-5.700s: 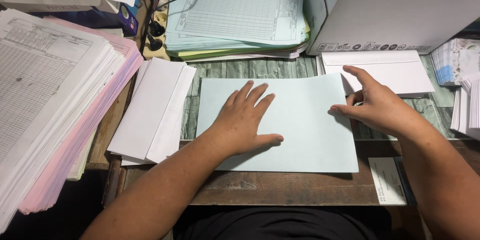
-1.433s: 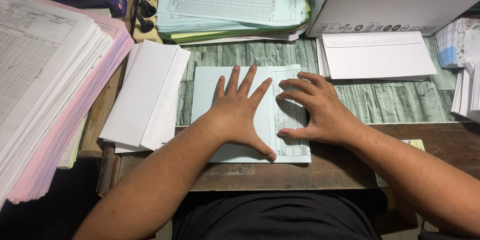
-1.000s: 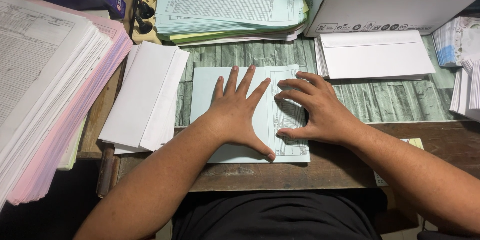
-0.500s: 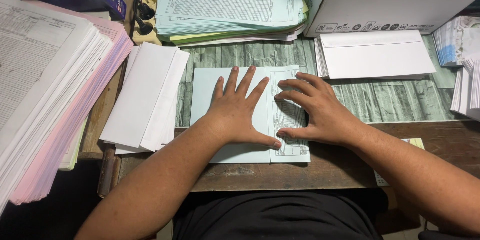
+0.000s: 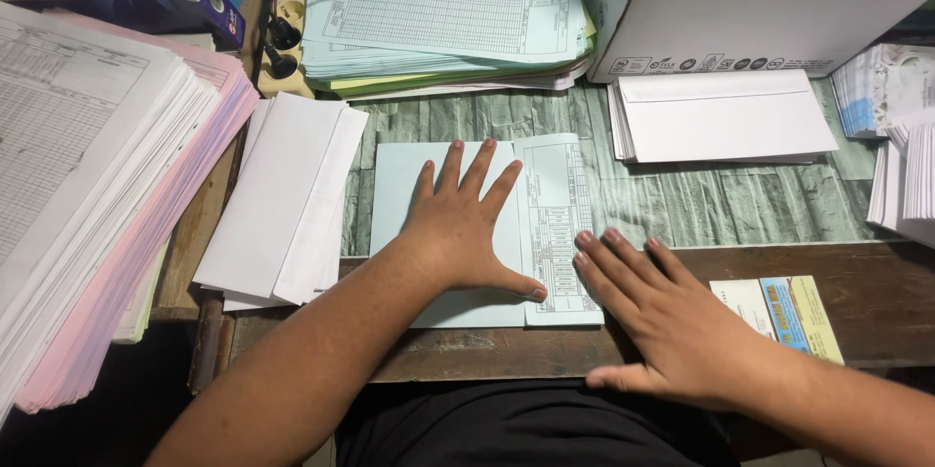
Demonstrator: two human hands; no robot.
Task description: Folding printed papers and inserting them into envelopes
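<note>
left hand (image 5: 458, 233): flat, fingers spread, palm pressing the folded sheet; grips nothing
right hand (image 5: 672, 316): flat and open, fingertips on the sheet's right flap at 3 o'clock, heel on the wooden worktop (image 5: 877, 272); holds nothing
folded sheet (image 5: 550, 224): pale blue paper, centre of worktop, printed flap turned over the plain side
handling: likely light, thin, limp, creases easily; slides on smooth wood (best pinned flat, taken by an edge or corner)
envelopes (image 5: 287, 199): white stack at 9 o'clock, just beside sheet
more envelopes (image 5: 726, 116): at 2 o'clock
form stack (image 5: 448, 9): at 12 o'clock
hidden: sheet's middle under left palm; print too small to read; left paper pile (image 5: 88, 165) cut off by frame
</note>
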